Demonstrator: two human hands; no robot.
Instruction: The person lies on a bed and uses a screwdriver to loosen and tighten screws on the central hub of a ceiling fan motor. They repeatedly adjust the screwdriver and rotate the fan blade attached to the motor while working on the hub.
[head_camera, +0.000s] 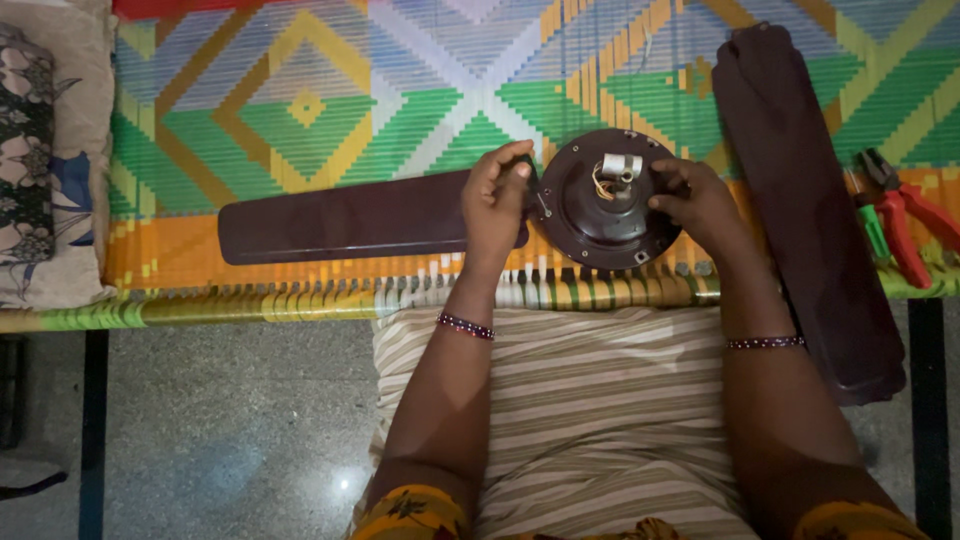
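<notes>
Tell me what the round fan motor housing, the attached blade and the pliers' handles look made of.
Motor housing: likely painted metal, dark brown and glossy, with a bare silvery shaft at its centre.
Attached blade: thin, flat and dark brown with a dull sheen; painted sheet metal probably, though it could be plastic.
Pliers: handles look like red plastic or rubber sleeves over dark metal.

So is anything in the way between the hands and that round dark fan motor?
Nothing visible. The left hand rests where the dark brown fan blade meets the round dark brown fan motor, and the right hand touches the motor's other edge.
</notes>
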